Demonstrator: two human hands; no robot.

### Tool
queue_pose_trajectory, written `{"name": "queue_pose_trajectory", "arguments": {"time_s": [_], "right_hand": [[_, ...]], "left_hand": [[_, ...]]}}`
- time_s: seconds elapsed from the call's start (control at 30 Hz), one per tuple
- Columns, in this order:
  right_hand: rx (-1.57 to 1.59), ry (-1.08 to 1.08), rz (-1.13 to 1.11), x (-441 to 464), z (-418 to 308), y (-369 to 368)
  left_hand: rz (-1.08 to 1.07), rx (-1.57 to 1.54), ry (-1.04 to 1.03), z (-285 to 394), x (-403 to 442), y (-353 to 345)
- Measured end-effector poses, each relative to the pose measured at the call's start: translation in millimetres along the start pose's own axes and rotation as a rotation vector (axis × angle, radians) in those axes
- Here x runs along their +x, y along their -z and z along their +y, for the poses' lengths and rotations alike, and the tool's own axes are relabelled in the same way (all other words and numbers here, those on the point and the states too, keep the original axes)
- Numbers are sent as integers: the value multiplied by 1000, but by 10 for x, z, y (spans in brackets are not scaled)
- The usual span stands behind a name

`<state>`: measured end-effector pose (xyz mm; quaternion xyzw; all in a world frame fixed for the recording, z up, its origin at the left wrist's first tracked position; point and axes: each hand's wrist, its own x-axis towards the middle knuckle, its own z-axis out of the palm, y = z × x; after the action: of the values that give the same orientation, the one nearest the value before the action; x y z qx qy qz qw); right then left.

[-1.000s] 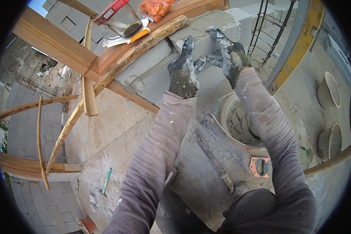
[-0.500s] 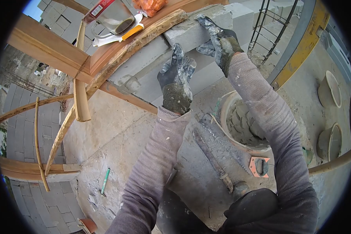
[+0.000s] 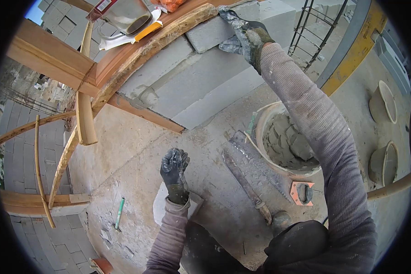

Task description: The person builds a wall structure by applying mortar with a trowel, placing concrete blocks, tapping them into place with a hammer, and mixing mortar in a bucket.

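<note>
My right hand, in a mortar-smeared dark glove, grips the grey lightweight concrete block on top of the low wall. Its fingers reach over the upper edge and its thumb lies against the front face. My left hand, gloved too, is low and close to my knees with its fingers curled closed. Whatever it may hold is hidden. Under that hand a pale block piece lies on the floor. A curved wooden strip runs along the wall and ends beside the top block.
A bucket of mortar stands on the floor at right. Beside it lie a handsaw with an orange handle and a long blade. A green-handled tool lies left. A glass mug rests on the wooden frame.
My left hand has left the wall and dropped toward my knees, its fingers now curled. My right hand stays on the top block. The view has shifted slightly.
</note>
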<state>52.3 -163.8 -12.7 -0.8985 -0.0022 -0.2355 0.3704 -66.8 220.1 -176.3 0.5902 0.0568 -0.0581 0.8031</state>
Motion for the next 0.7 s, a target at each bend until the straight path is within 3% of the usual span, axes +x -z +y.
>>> {"name": "queue_pose_trajectory", "arguments": {"time_s": [0.07,0.1,0.17,0.27,0.33,0.4,0.47,0.5,0.6,0.7], "right_hand": [[968,-716,193,-100,-499,166],[968,-717,200,-62,-310,127],[446,-587,-51,13,263,49],[361,-668,55,-289,372,272],[-206,-32,461,-404,917,316],[-163,-40,516,-210,1084,446],[-913,491,552,-72,1330,512],[-939,437,430,17,1368,514],[-890,169,197,253,1315,370],[-899,99,128,346,1311,255]], "left_hand": [[41,33,-3,-57,15,287],[83,61,-12,-105,15,401],[142,145,-74,-154,-36,529],[255,318,-183,-191,-152,888],[334,1038,-499,-232,-263,1192],[307,1181,-526,-354,-410,1501],[222,1617,-597,-645,-471,1930],[264,1756,-374,-841,-418,2203],[266,1796,-252,-716,-426,1900],[280,1808,-252,-739,-413,1964]]}}
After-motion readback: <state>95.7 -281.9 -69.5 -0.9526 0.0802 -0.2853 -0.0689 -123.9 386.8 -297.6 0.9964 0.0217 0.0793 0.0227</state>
